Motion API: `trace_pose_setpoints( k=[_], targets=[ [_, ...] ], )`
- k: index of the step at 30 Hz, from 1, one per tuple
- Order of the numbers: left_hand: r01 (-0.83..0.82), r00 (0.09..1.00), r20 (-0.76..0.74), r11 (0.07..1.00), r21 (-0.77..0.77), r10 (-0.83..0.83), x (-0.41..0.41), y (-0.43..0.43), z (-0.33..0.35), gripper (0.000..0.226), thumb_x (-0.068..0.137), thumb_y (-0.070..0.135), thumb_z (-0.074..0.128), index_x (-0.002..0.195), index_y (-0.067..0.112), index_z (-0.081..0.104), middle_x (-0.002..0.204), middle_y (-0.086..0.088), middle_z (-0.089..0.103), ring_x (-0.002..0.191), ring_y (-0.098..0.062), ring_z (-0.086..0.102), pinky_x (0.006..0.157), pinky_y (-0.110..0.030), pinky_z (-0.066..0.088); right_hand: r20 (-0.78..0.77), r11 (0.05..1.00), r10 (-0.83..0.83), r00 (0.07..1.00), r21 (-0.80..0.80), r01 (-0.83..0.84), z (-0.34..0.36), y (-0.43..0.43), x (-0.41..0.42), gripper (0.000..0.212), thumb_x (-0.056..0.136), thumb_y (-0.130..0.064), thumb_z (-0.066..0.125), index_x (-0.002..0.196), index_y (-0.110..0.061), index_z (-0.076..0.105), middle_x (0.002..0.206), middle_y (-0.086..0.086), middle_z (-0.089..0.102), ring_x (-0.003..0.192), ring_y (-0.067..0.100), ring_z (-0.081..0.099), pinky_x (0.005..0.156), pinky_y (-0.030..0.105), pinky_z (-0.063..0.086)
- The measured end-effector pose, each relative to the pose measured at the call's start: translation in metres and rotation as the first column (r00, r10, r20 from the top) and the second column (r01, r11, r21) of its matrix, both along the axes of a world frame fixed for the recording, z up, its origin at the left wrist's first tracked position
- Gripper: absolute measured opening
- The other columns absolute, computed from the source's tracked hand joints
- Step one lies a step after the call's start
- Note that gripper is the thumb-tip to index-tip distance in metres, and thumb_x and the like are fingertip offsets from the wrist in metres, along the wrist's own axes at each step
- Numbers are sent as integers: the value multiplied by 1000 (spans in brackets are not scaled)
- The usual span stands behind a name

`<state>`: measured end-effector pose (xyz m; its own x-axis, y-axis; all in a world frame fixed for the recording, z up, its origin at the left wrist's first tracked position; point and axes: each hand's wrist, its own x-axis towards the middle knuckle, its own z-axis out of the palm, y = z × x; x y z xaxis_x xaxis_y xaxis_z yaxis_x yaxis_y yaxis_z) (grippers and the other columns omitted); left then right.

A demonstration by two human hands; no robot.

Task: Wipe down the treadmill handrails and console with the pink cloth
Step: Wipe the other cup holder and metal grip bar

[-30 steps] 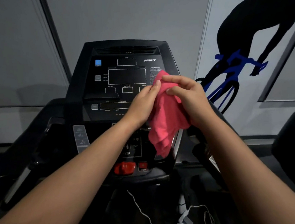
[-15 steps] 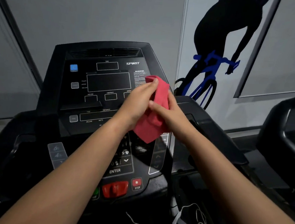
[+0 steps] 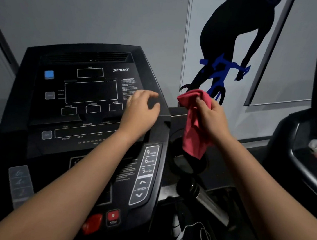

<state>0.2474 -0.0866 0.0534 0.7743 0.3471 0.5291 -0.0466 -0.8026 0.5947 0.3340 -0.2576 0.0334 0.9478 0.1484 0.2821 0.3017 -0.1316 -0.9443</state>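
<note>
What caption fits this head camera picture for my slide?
Right hand holds pink cloth beside treadmill console; left hand open over it.

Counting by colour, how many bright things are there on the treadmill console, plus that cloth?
Red: 2, the STOP button and the knob beside it.
Blue: 1, the square button.
Pink: 1, the pink cloth, held in the right hand.
Total: 4.
</note>
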Motion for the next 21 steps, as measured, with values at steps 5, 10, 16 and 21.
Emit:
trace_pose_setpoints(
  k=[5,10,16,21],
  targets=[
    [-72,995,-59,976,205,85,33,-12,-13,47,92,24,54,137,18,46,150,2,34,143,-18,17,114,-38,18,19,989,24,1000,-145,-21,-26,-8,45,45,83,-52,40,90,-18,69,89,5,71,85,23,66,82,45,53],
    [-75,978,-154,923,378,143,72,-15,-23,60,94,34,50,148,19,29,159,0,14,147,-20,0,118,-37,-2,94,969,61,994,-244,-37,-39,-1,80,37,82,-35,40,85,-12,68,86,12,68,82,25,63,76,41,53],
    [-167,929,-207,848,503,305,100,-2,-33,73,95,52,37,153,19,7,160,-6,-7,147,-23,-10,117,-39,-4,386,812,193,902,-579,74,-23,15,105,41,91,-24,42,132,-30,46,129,1,50,113,19,46,88,40,45],
    [-186,931,-149,784,593,334,100,-2,-45,71,96,51,33,153,16,8,160,-11,-4,147,-26,-5,118,-40,4,360,550,436,825,-832,73,-70,20,117,51,94,-39,42,144,-36,34,149,-3,37,133,30,32,111,43,25]
  ],
)
